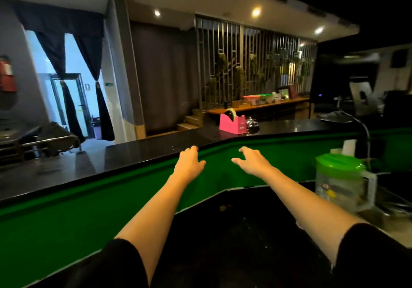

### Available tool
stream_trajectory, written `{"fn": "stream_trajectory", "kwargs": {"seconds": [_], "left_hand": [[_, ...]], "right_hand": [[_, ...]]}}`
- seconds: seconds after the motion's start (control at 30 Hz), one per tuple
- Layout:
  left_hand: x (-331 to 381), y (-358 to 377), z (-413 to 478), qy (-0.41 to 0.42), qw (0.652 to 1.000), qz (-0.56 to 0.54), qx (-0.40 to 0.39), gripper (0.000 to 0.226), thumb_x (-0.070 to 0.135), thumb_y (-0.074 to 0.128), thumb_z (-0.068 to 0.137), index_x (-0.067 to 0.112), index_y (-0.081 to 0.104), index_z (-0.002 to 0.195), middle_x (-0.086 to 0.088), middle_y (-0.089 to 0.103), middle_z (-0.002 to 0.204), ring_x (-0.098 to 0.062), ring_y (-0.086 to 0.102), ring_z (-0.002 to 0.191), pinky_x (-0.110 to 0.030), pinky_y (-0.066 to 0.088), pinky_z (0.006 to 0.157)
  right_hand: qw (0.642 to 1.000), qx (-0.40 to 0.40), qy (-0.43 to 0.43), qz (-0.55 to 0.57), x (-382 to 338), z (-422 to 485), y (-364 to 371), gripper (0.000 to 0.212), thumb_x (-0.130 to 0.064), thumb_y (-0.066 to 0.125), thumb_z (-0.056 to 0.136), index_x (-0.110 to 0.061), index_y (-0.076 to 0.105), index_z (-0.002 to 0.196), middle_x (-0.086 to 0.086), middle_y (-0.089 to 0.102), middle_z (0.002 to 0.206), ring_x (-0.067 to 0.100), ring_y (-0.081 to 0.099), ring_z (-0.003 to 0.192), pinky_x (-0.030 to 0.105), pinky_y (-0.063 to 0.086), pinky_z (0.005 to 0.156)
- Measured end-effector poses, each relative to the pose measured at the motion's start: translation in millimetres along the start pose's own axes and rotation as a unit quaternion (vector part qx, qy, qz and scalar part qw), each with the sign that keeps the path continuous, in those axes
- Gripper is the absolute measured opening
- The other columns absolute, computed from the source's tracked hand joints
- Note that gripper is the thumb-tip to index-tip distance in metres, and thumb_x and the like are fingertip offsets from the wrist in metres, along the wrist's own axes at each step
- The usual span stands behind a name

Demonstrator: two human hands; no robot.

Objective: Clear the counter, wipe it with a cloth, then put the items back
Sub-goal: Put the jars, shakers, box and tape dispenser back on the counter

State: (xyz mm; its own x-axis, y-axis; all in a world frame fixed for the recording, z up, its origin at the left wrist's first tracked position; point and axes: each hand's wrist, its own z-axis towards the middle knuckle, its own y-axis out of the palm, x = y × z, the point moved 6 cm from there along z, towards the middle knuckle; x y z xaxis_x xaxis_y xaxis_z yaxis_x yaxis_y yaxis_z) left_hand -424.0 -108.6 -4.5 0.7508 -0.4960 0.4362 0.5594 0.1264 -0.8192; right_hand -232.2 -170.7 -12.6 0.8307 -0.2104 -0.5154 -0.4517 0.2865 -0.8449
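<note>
**Reaching out toward the pink tape holder**

I am stretching both arms over the green wall [89, 198] of the bar. My left hand [189, 160] and my right hand [252, 159] are hanging with fingers spread and loose, holding nothing. The left fingertips [193, 148] are sitting right at the edge of the black counter [156, 151], and I cannot tell if they are touching it. The pink tape holder [231, 124] is standing on that counter, beyond my right hand and well apart from it. A small shiny bell [252, 123] is sitting just to the right of the tape holder. A jug [341, 182] with a green lid is standing lower down, far right of the tape holder and nearer to me.

I am guessing the tape holder is heavy, hard and smooth, with a sharp cutting edge at its low end. So I am planning to take it around its thick middle, thumb on one side and fingers on the other.
</note>
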Motion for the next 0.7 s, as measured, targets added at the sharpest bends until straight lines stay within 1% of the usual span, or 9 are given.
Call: {"fn": "stream_trajectory", "kwargs": {"seconds": [0.07,0.17,0.23,0.37,0.43,0.5,0.57,0.7], "left_hand": [[24,19,21,0.013,1.000,-0.006,-0.001,0.054,0.026,0.060,0.089,0.006,0.040,0.136,-0.017,0.048,0.135,-0.033,0.042,0.126,-0.041,0.037,0.104],[57,44,59,0.027,1.000,-0.011,0.008,0.054,0.027,0.061,0.089,0.006,0.040,0.135,-0.017,0.049,0.134,-0.033,0.043,0.125,-0.040,0.037,0.103],[75,62,94,0.021,1.000,-0.018,0.014,0.052,0.027,0.061,0.089,0.005,0.042,0.132,-0.017,0.051,0.131,-0.032,0.045,0.123,-0.040,0.039,0.101],[100,101,162,-0.011,0.999,-0.042,0.022,0.046,0.029,0.062,0.087,0.003,0.047,0.122,-0.018,0.054,0.122,-0.033,0.050,0.113,-0.041,0.044,0.093],[106,121,190,-0.035,0.997,-0.060,0.029,0.051,0.032,0.065,0.085,0.004,0.046,0.122,-0.016,0.053,0.119,-0.032,0.051,0.111,-0.043,0.047,0.092],[109,138,211,-0.060,0.994,-0.077,0.048,0.058,0.039,0.068,0.080,0.007,0.047,0.123,-0.012,0.052,0.118,-0.030,0.052,0.111,-0.042,0.049,0.090],[111,149,228,-0.090,0.989,-0.085,0.081,0.067,0.046,0.071,0.074,0.009,0.047,0.124,-0.009,0.052,0.117,-0.027,0.053,0.111,-0.040,0.051,0.088],[118,163,249,-0.155,0.976,-0.078,0.130,0.088,0.055,0.075,0.067,0.003,0.038,0.127,-0.013,0.051,0.122,-0.030,0.052,0.115,-0.044,0.050,0.091]], "right_hand": [[1.000,0.021,0.003,0.008,25,22,-18,0.060,-0.043,0.053,0.094,-0.010,0.037,0.142,0.014,0.045,0.141,0.031,0.050,0.123,0.043,0.046,0.097],[0.998,0.048,0.001,0.029,57,65,-38,0.059,-0.040,0.054,0.094,-0.009,0.038,0.141,0.014,0.044,0.142,0.031,0.048,0.124,0.043,0.045,0.097],[0.997,0.061,-0.009,0.040,77,99,-45,0.056,-0.039,0.056,0.094,-0.010,0.041,0.139,0.014,0.046,0.140,0.032,0.050,0.123,0.043,0.045,0.097],[0.995,0.082,-0.038,0.045,114,162,-56,0.048,-0.033,0.057,0.093,-0.011,0.045,0.134,0.012,0.050,0.135,0.028,0.054,0.115,0.040,0.048,0.090],[0.991,0.103,-0.055,0.059,129,194,-62,0.047,-0.029,0.059,0.093,-0.011,0.045,0.134,0.011,0.048,0.137,0.028,0.049,0.122,0.040,0.046,0.094],[0.988,0.121,-0.057,0.081,137,224,-66,0.049,-0.025,0.061,0.091,-0.010,0.044,0.135,0.012,0.045,0.139,0.030,0.042,0.128,0.041,0.042,0.099],[0.985,0.121,-0.053,0.112,142,251,-66,0.053,-0.024,0.062,0.090,-0.009,0.040,0.136,0.014,0.039,0.141,0.033,0.037,0.130,0.041,0.038,0.101],[0.981,0.106,-0.046,0.152,138,291,-60,0.069,-0.026,0.069,0.085,-0.008,0.032,0.141,0.017,0.032,0.143,0.038,0.032,0.131,0.041,0.035,0.103]]}}
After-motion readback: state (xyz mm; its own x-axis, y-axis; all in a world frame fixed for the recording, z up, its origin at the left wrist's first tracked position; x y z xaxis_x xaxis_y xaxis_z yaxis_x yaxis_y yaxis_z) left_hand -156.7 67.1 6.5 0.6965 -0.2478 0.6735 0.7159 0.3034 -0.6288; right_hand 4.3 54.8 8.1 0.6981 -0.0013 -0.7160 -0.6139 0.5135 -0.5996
